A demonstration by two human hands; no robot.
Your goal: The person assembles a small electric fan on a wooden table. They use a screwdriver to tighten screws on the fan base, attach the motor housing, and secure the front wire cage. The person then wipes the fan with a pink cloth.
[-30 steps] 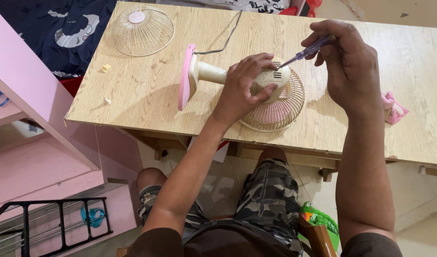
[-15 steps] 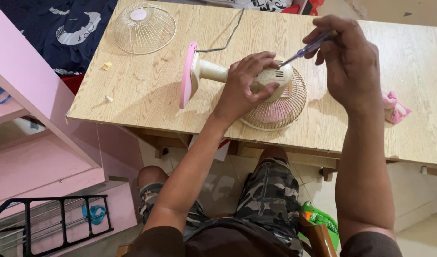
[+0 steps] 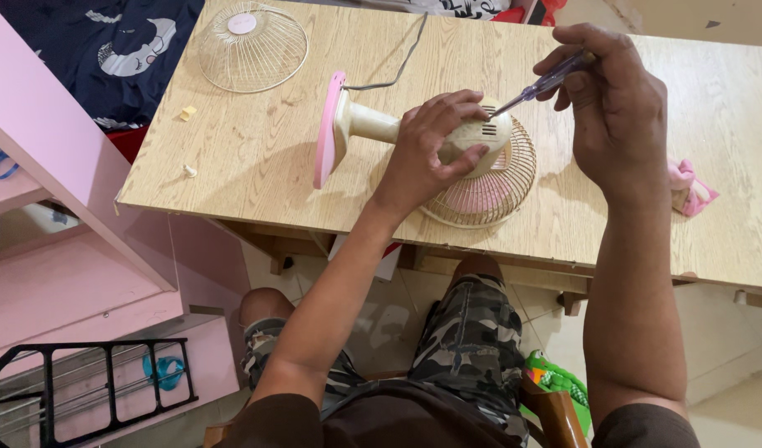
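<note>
A small cream and pink table fan (image 3: 363,123) lies on its side on the wooden table (image 3: 256,158), its wire rear guard (image 3: 493,187) facing down and its pink base (image 3: 327,129) standing on edge. My left hand (image 3: 431,145) grips the fan's cream motor housing (image 3: 481,133). My right hand (image 3: 609,104) holds a screwdriver (image 3: 540,85) with a purple see-through handle. Its tip touches the vented back of the motor housing.
A loose wire front guard (image 3: 252,46) lies at the table's far left. Two small cream bits (image 3: 187,114) lie near the left edge. A pink object (image 3: 688,187) rests at the right. A grey cord (image 3: 402,58) runs away from the fan. Pink shelving (image 3: 57,207) stands left.
Both hands keep their hold. The screwdriver has shifted slightly upward at the motor housing, and the view has moved a little.
</note>
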